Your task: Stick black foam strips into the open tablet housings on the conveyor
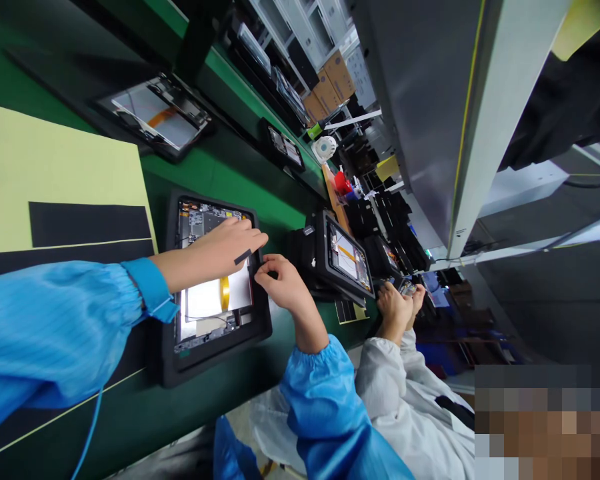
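An opened tablet-like device (240,287) with a thick black frame lies before me, showing circuit boards, a pale panel and an orange ribbon cable (225,293). My left hand (230,243) reaches across it, fingers bent and close together near the right edge of the frame; their tips are hidden. A small black strip (243,257) lies against the side of that hand. At the same edge, my right hand (280,283) has thumb and forefinger pinched together, touching or nearly touching the frame. Whatever is between the fingertips is too small to make out. A blue wrist strap (153,290) circles my left wrist.
Yellow sheets with black strips (90,225) lie at left. Another opened device (155,117) sits behind on the green bench (280,220). To the right, further devices (347,257) are stacked beside a co-worker's hands (397,310). A grey shelf beam (500,120) hangs above.
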`<state>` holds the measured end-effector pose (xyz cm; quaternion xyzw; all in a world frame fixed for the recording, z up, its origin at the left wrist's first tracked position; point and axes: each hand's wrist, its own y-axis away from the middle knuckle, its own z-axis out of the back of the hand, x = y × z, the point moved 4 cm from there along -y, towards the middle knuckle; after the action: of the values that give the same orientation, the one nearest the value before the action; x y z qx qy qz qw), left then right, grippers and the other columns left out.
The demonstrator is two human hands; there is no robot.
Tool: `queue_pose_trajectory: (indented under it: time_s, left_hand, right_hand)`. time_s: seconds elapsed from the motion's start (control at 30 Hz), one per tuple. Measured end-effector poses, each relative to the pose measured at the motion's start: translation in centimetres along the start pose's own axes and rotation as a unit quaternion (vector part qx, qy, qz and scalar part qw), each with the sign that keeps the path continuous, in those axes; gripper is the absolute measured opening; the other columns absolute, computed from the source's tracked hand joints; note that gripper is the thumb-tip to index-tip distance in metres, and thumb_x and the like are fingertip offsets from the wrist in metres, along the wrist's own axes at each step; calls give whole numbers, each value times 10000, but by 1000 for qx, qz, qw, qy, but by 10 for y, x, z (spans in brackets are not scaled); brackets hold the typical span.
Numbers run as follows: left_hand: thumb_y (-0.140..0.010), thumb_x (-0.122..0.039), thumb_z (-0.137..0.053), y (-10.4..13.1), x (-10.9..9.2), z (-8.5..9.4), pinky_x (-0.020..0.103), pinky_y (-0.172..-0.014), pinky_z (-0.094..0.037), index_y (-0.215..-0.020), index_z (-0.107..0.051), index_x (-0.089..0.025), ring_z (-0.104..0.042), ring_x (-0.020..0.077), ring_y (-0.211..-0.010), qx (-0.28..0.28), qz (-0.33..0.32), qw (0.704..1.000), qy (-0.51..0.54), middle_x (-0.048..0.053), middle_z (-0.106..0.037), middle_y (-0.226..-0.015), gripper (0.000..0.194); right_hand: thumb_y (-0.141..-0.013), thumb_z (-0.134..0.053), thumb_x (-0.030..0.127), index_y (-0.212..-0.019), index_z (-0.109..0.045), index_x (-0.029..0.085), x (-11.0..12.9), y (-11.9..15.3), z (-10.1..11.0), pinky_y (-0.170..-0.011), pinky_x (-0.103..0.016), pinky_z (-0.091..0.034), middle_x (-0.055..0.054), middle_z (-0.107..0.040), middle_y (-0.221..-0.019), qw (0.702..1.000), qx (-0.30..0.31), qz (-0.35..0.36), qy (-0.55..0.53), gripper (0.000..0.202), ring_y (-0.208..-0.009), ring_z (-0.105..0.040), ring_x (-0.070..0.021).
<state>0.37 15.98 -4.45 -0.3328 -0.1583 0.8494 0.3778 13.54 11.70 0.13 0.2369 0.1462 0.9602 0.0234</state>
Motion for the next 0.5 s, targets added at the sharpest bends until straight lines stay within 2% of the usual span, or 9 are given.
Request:
queue_pose_trajectory:
  time_s: [0.13,0.27,0.5]
  left_hand:
    - [-813,-114,-315,0,1,-2,446,-717,-380,-819,-538,-226,-484,216,-780,0,-4,1000,6,67,-589,-783,250]
    - [-808,-95,-331,1,2,-2,433,-734,-376,-827,-526,-218,-486,211,-796,2,-4,1000,15,51,-562,-776,231]
    - [-845,-57,-366,1,0,3,396,-740,-361,-786,-470,-209,-454,207,-767,10,-5,1000,27,31,-537,-755,192]
  right_hand:
    - [-778,-635,73,-580,-650,183,-6,-3,1,-1094,-349,-418,-90,-696,-1050,998,10,-12,-57,227,-1288,-581,-264]
    - [-771,-650,89,-578,-654,193,-8,2,-3,-1111,-343,-408,-72,-704,-1047,997,6,-17,-72,220,-1331,-551,-258]
    - [-742,-683,80,-579,-692,191,-4,5,-6,-1124,-361,-409,-71,-668,-1206,999,-31,-23,2,197,-1303,-575,-265]
